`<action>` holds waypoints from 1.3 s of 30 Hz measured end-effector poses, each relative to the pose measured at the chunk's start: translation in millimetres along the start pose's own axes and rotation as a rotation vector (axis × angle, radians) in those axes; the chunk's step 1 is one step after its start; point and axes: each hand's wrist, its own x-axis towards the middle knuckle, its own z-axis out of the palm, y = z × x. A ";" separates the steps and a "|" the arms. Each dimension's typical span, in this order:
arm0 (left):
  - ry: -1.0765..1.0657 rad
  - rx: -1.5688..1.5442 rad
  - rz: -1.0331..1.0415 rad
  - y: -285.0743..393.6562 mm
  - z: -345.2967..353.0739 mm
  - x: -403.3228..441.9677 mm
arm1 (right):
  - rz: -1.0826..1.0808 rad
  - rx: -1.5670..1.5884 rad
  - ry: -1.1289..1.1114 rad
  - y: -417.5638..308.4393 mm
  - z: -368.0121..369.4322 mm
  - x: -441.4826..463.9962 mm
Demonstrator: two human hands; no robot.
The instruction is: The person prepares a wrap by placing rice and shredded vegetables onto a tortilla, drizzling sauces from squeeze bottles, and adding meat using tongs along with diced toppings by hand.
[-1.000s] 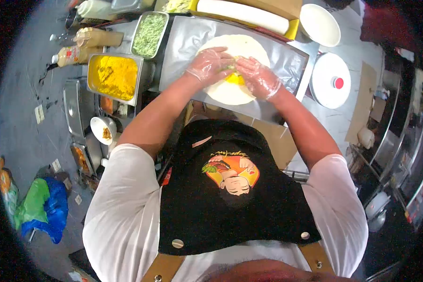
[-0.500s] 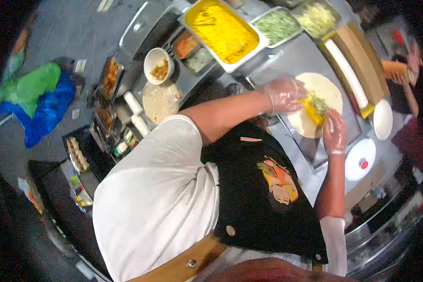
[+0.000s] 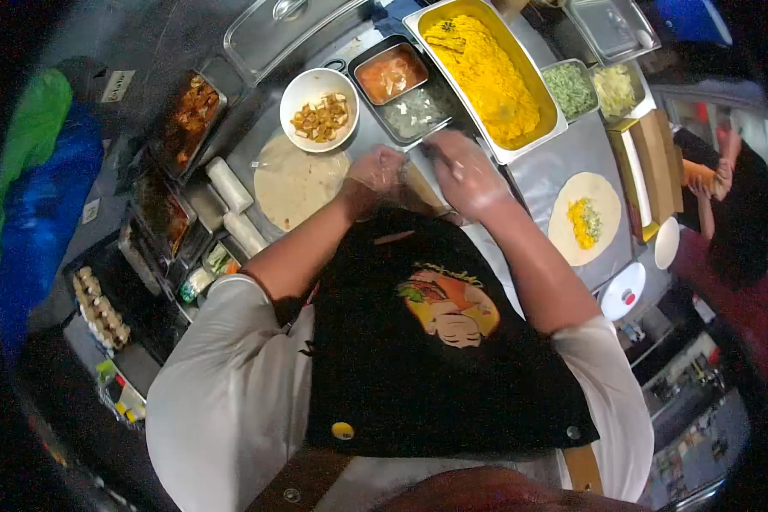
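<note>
Both my hands wear clear plastic gloves and are near each other in the middle of the counter. My left hand point(image 3: 374, 177) has curled fingers, beside the edge of a large flatbread point(image 3: 286, 192). My right hand point(image 3: 469, 179) is closed, just below a black tray with a clear, icy-looking layer point(image 3: 414, 115); a thin pale edge shows by its fingertips. What either hand grips, if anything, I cannot make out. At right lies a second flatbread point(image 3: 563, 226) topped with yellow and pale green shredded filling point(image 3: 584, 224). A white bowl point(image 3: 294, 94) of brown chunks stands near my left hand.
Along the back stand a deep pan of yellow shreds point(image 3: 486, 81), a small pan of orange-red food point(image 3: 391, 72), and containers of green shreds point(image 3: 569, 90) and pale pieces point(image 3: 616, 92). A cardboard box point(image 3: 657, 162) is at right. Another person's hand point(image 3: 719, 179) shows beyond it.
Both hands have left the filled flatbread at right and moved left, to the counter below the black tray. The view has shifted, and the filled flatbread now lies uncovered by hands.
</note>
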 end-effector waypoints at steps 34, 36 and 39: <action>-0.108 -0.647 -0.244 10.8 -16.2 48.0 | -0.029 -0.431 -0.521 44.2 70.1 102.0; -0.083 -0.570 -0.221 8.0 -15.3 46.6 | -0.031 -0.432 -0.576 48.1 68.0 104.3; -0.062 -0.470 -0.216 17.2 -16.8 41.5 | -0.059 -0.360 -0.513 50.3 64.2 105.2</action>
